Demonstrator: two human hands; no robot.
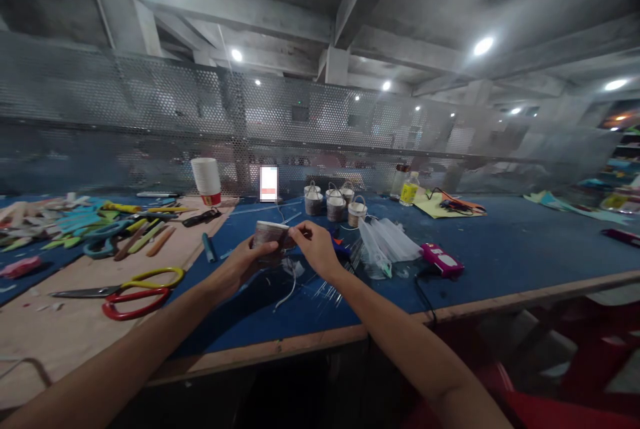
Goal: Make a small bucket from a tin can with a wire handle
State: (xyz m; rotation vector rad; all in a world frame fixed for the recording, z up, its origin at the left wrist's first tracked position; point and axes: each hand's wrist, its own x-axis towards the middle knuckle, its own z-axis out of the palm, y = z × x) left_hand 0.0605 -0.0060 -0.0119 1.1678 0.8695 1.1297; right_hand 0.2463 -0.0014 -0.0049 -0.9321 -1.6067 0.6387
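My left hand (250, 257) is wrapped around a small paper cup (267, 234) with a brownish-grey outer covering and a pale rim, held just above the blue table. The fingers of my right hand (315, 242) pinch together at the cup's right side, close to the rim. Whatever sits between those fingertips is too small to make out. Below the cup, a white cord (286, 297) trails over the table. Beyond my hands stand several similar covered cups (336, 204) with thin looped handles.
Large red-and-yellow-handled scissors (137, 296) lie at left, near stacked white paper cups (207, 179). Right of my hands are clear plastic bags (387, 242) and a magenta device (443, 260) with a black cable. A yellow-labelled bottle (409, 189) stands farther back, before a perforated metal screen (300, 116).
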